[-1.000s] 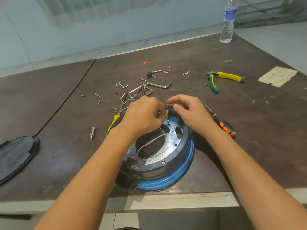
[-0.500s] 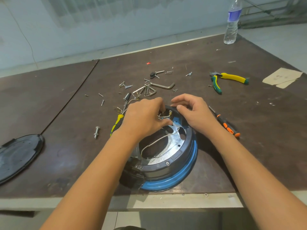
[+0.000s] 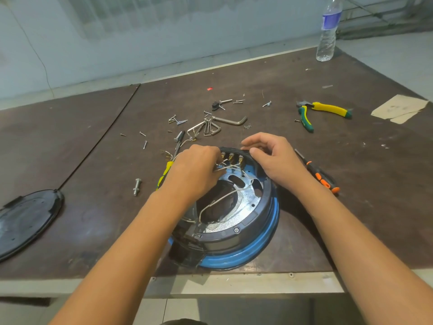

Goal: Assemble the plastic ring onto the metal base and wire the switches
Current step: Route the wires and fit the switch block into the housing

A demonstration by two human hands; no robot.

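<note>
Dark brown surface (image 3: 351, 184), with the assembly right under both hands. Left hand (image 3: 196, 170) pinches the wires (image 3: 228, 195) just beside the switches (image 3: 232, 158) on the far rim. Right hand (image 3: 276, 160) grips the plastic ring (image 3: 264, 207) there, steadying it on the metal base (image 3: 244, 194). Left's nearer the terminals, I'd guess.

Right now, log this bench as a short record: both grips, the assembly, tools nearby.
left grip: pinches the white wires by the switches
right grip: holds the far rim of the plastic ring
assembly: plastic ring sits on the metal base
tools: pliers far right; orange screwdriver beside right wrist; hex keys beyond the ring
other: black cover at left; bottle at far right corner
</note>
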